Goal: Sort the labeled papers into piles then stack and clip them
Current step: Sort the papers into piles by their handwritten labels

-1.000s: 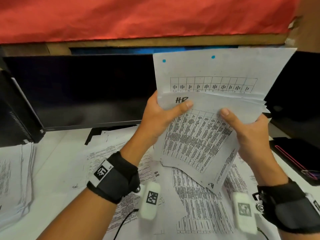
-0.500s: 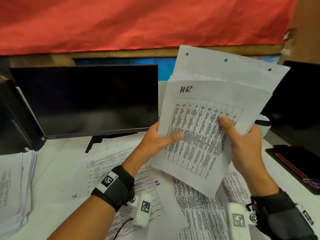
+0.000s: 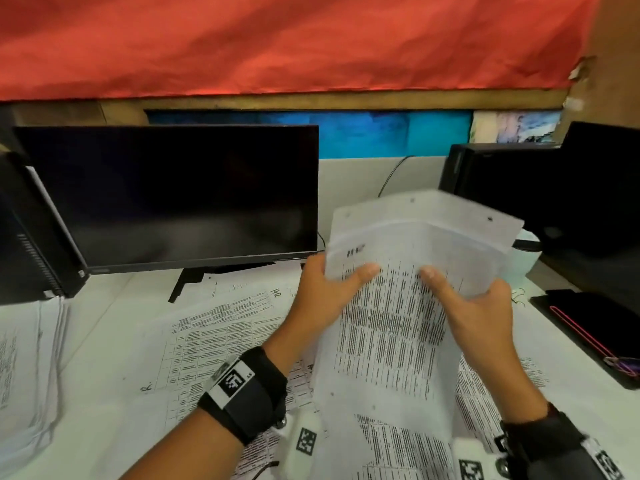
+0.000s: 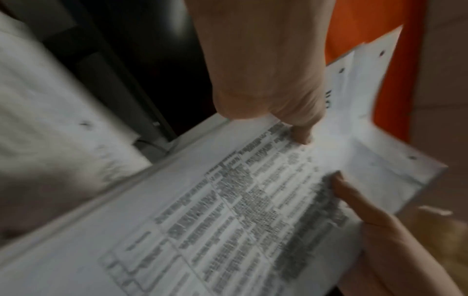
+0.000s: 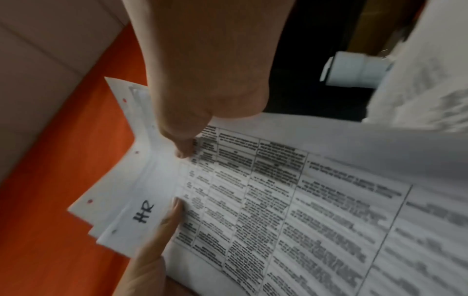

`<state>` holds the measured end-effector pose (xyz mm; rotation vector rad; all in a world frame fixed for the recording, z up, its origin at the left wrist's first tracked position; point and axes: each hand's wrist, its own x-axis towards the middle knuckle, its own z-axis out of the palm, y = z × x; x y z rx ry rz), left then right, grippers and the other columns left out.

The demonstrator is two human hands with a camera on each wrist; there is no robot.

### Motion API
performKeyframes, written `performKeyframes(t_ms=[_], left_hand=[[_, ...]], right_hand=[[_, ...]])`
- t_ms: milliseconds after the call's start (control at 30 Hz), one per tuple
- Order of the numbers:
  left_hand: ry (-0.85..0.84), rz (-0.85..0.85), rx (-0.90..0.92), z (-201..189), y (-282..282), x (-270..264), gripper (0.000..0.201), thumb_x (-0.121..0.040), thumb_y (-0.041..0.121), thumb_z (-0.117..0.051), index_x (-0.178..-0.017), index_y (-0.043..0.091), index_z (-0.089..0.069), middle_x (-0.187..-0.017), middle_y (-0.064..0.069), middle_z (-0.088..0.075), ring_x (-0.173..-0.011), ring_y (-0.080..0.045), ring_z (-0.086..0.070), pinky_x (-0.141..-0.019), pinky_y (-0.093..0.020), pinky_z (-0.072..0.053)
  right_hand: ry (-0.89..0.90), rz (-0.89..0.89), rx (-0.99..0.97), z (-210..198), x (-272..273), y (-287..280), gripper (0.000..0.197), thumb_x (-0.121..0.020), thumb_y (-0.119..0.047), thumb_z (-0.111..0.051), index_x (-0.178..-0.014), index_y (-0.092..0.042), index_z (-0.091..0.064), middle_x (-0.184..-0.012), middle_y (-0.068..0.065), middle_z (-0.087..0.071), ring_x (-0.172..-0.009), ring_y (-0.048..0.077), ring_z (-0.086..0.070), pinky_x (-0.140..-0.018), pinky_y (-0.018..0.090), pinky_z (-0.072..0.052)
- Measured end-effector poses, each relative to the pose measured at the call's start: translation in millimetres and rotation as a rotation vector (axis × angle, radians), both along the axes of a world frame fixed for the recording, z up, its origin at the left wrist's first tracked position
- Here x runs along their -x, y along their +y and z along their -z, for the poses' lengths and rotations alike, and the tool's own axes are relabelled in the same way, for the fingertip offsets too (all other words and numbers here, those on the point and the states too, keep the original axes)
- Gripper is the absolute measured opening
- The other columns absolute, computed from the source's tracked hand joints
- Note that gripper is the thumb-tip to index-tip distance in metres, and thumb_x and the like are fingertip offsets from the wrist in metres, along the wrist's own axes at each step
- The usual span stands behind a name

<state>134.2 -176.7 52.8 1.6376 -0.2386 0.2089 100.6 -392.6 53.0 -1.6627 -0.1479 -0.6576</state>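
Both hands hold one stack of printed papers [image 3: 398,327] above the desk, right of the monitor. Its top sheet carries a table of text and the handwritten label "HR" [image 5: 144,213]. My left hand [image 3: 323,292] grips the stack's left edge, thumb lying across the front. My right hand [image 3: 481,310] grips the right edge, thumb also on the front. The upper part of the stack bends away from me and shows small dots near its edge. In the wrist views each thumb presses on the printed sheet [image 4: 253,200], the fingers hidden behind it.
More printed sheets [image 3: 221,327] lie spread over the white desk under the hands. Another paper pile [image 3: 24,368] sits at the left edge. A dark monitor [image 3: 173,195] stands behind, a black notebook with paper clips [image 3: 595,327] at the right.
The stack has come down toward the desk and tilted away, its top now bent over. Both hands kept their grip and dropped with it.
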Motion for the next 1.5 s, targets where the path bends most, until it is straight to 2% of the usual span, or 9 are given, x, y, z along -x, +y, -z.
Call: performKeyframes(t_ms=[167,367,467,733,833,1067,1200,1333,1500], left_hand=[[-0.195,-0.062,0.025,-44.4,-13.0,7.4,0.02,-0.095,0.04,-0.075,-0.109,0.025,-0.076,-0.097,0.009,-0.08,-0.09,-0.007,-0.076,-0.078,-0.028,-0.065],[-0.02,0.016,0.035,-15.4,-12.2,5.6,0.021,-0.09,0.043,-0.079,-0.109,0.034,-0.074,-0.1,0.012,-0.079,-0.09,-0.001,-0.075,-0.068,-0.015,-0.059],[0.102,0.023,0.013,1.5,-2.7,-2.2,0.028,-0.087,0.047,-0.081,-0.112,0.041,-0.07,-0.107,0.016,-0.077,-0.096,0.002,-0.073,-0.072,-0.015,-0.056],[0.206,0.094,-0.198,35.5,20.1,-6.0,0.039,-0.086,0.047,-0.084,-0.121,0.038,-0.071,-0.112,0.022,-0.076,-0.104,0.006,-0.071,-0.091,-0.025,-0.057],[0.203,0.044,-0.157,29.4,40.6,9.7,0.023,-0.088,0.042,-0.081,-0.109,0.038,-0.07,-0.094,0.031,-0.076,-0.088,0.015,-0.07,-0.066,-0.008,-0.053],[0.279,-0.096,-0.178,33.4,149.1,81.4,0.024,-0.1,0.034,-0.07,-0.122,0.027,-0.074,-0.115,0.009,-0.079,-0.105,-0.013,-0.076,-0.087,-0.037,-0.063],[0.318,-0.334,-0.159,40.4,220.7,140.6,0.022,-0.105,0.03,-0.063,-0.125,0.03,-0.072,-0.115,0.009,-0.079,-0.106,-0.014,-0.076,-0.093,-0.043,-0.062],[0.368,-0.549,-0.125,49.9,304.7,199.2,0.027,-0.105,0.032,-0.063,-0.131,0.032,-0.07,-0.12,0.01,-0.077,-0.111,-0.014,-0.074,-0.1,-0.045,-0.058],[0.452,-0.806,-0.103,59.0,411.0,252.6,0.034,-0.103,0.031,-0.066,-0.136,0.021,-0.068,-0.12,0.004,-0.078,-0.112,-0.02,-0.073,-0.104,-0.047,-0.056]], right_hand=[[-0.119,0.036,-0.093,-37.6,-4.2,8.4,0.029,-0.094,-0.031,-0.08,-0.117,-0.015,-0.074,-0.104,-0.004,-0.08,-0.099,0.01,-0.077,-0.082,0.026,-0.063],[0.104,-0.029,-0.077,6.4,2.8,4.4,0.027,-0.088,-0.037,-0.082,-0.113,-0.034,-0.073,-0.103,-0.017,-0.08,-0.094,-0.002,-0.075,-0.079,0.023,-0.057],[0.201,-0.052,-0.035,28.6,1.3,-0.1,0.023,-0.087,-0.036,-0.082,-0.107,-0.039,-0.071,-0.095,-0.032,-0.077,-0.089,-0.013,-0.072,-0.073,0.015,-0.051],[0.127,-0.024,0.01,23.6,-7.1,9.0,0.018,-0.095,-0.033,-0.073,-0.113,-0.033,-0.072,-0.103,-0.023,-0.078,-0.098,-0.009,-0.071,-0.079,0.014,-0.056],[0.112,-0.092,-0.001,3.3,-6.5,24.4,0.018,-0.098,-0.03,-0.072,-0.115,-0.036,-0.07,-0.101,-0.031,-0.076,-0.097,-0.011,-0.071,-0.072,0.003,-0.052],[0.262,-0.333,-0.059,-6.4,-8.5,99.9,0.031,-0.099,-0.036,-0.072,-0.129,-0.031,-0.072,-0.119,-0.016,-0.078,-0.112,0.007,-0.074,-0.102,0.04,-0.054],[0.357,-0.545,0.085,14.7,9.8,176.4,0.039,-0.101,-0.049,-0.062,-0.137,-0.036,-0.065,-0.126,-0.02,-0.074,-0.118,0.003,-0.07,-0.106,0.038,-0.054],[0.529,-0.814,0.338,56.8,47.2,234.7,0.047,-0.099,-0.061,-0.045,-0.117,-0.025,-0.068,-0.102,-0.003,-0.08,-0.091,0.016,-0.077,-0.084,0.04,-0.063],[0.462,-0.932,0.935,126.2,64.7,261.6,0.02,-0.092,-0.05,-0.073,-0.101,-0.04,-0.058,-0.09,-0.011,-0.062,-0.074,0.005,-0.059,-0.076,0.034,-0.054]])
